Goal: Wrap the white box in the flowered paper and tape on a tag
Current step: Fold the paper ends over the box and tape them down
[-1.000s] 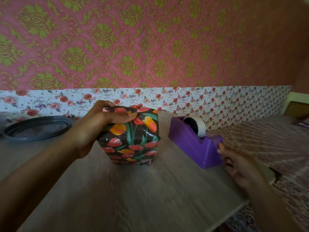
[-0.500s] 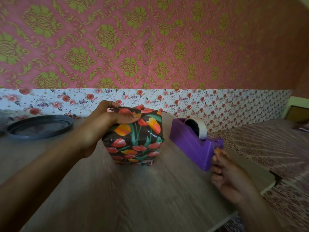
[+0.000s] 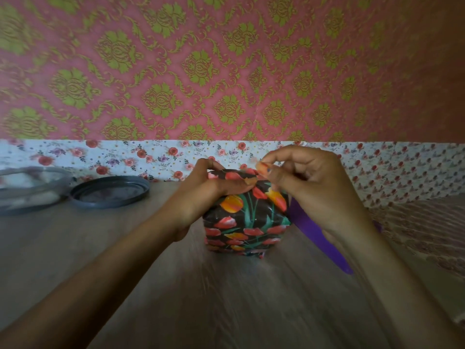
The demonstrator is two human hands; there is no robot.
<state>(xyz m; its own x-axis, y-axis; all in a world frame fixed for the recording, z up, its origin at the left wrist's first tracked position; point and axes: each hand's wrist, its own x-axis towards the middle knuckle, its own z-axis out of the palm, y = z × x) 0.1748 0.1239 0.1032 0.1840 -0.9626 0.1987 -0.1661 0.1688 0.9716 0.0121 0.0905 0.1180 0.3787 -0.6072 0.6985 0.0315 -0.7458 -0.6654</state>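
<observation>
The box [image 3: 246, 222], wrapped in dark paper printed with red and orange tulips, stands on the wooden table [image 3: 226, 303]. My left hand [image 3: 203, 195] grips its top left edge, thumb lying across the upper front and fingers behind. My right hand [image 3: 314, 187] hovers over the box's top right corner. Its thumb and forefinger pinch together on what looks like a small piece of tape, hard to make out. The purple tape dispenser [image 3: 317, 238] lies to the right of the box, mostly hidden behind my right wrist. No tag is visible.
A round grey lid [image 3: 108, 192] lies at the back left, next to a clear container [image 3: 27, 190] at the frame edge. A patterned wall runs right behind the table. A patterned bedcover [image 3: 427, 222] lies beyond the table's right edge.
My right hand left the front of the dispenser and rose up and left to the box's top, fingertips pinched. The view shifted, bringing the box to the centre. My left hand kept its grip.
</observation>
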